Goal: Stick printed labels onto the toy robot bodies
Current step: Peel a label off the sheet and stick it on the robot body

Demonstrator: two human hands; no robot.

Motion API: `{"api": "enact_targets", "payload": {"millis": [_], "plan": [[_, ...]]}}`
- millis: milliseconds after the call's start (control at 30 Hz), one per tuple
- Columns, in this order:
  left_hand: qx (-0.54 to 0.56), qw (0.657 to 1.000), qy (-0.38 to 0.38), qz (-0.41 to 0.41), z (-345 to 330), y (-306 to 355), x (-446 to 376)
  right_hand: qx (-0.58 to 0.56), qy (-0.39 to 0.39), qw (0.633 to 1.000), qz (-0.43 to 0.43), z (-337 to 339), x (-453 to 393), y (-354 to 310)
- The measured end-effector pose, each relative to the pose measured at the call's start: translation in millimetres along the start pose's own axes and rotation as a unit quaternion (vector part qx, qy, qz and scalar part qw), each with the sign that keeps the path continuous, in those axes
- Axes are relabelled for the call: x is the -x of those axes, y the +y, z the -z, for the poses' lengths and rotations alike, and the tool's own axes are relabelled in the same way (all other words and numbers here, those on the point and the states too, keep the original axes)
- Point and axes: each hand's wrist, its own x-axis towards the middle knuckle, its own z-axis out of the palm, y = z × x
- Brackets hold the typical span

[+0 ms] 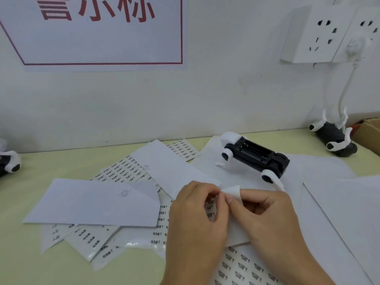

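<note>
At six o'clock, low in the view, both hands meet over a label sheet (236,212) that lies on the table (30,254). Left hand (197,219) has its fingers curled, thumb and forefinger pinched together at the sheet's upturned corner (232,193). Right hand (267,214) is curled too, its thumb and fingers pinching the same corner from the other side, so the fingertips of both hands touch. Whether a single label is already lifted between them cannot be told; the corner is white and curled upward.

At one o'clock from the hands, just beyond them, a toy robot (255,156) lies belly-up on white paper (329,182), its black underside and open battery bay facing up, white legs at the ends. It is apart from both hands, though its near leg reaches close to the right hand.

At two o'clock, by the wall, a second robot (333,138) sits beside a cardboard box (370,132). At nine o'clock, at the frame's edge, part of a third robot (10,163) shows.

From nine to eleven o'clock of the hands, more label sheets (123,171) are fanned out and overlapping, printed rows facing up, with a blank sheet (92,204) lying over them. Further printed rows (242,264) show under the wrists.

At twelve o'clock the wall carries a sign (102,38) with red characters, and at two o'clock a white socket (320,36) with a cable (347,83) hanging down.
</note>
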Motion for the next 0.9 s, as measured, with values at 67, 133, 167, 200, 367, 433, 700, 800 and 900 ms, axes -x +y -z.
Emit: {"api": "enact_targets", "payload": {"millis": [67, 133, 167, 200, 367, 433, 700, 800, 900], "plan": [[-0.012, 1.0, -0.01, 0.003, 1.7, 1.3, 0.0, 0.014, 0.008, 1.0, 0.009, 0.0, 0.2, 1.2], [-0.027, 0.999, -0.018, 0.0, 3.0, 3.1, -1.0, 0.019, 0.01, 1.0, 0.007, 0.5, -0.3, 3.1], [-0.032, 0.999, -0.02, -0.002, 3.5, 3.6, -1.2, 0.018, 0.007, 1.0, 0.002, 0.8, -0.1, 3.7], [-0.032, 0.999, -0.019, -0.002, 3.7, 3.7, -1.7, 0.013, 0.004, 1.0, -0.001, 1.1, -0.3, 3.6], [0.028, 0.999, -0.02, 0.013, 4.3, 5.5, -3.6, -0.058, -0.007, 0.998, -0.026, 4.9, -1.9, 4.2], [0.045, 0.999, -0.022, 0.007, 4.6, 7.0, -3.9, -0.082, -0.008, 0.996, -0.041, 6.8, -3.1, 6.7], [0.016, 0.999, -0.023, -0.032, 4.0, 8.3, -2.6, -0.13, -0.012, 0.989, -0.067, 10.5, -5.9, 12.6], [-0.01, 0.999, -0.006, -0.05, 2.5, 8.1, -2.5, -0.121, -0.011, 0.991, -0.06, 10.6, -5.7, 13.2], [-0.007, 0.999, 0.008, -0.05, 2.2, 8.0, -1.8, -0.116, -0.008, 0.992, -0.049, 9.3, -5.7, 13.0]]}}
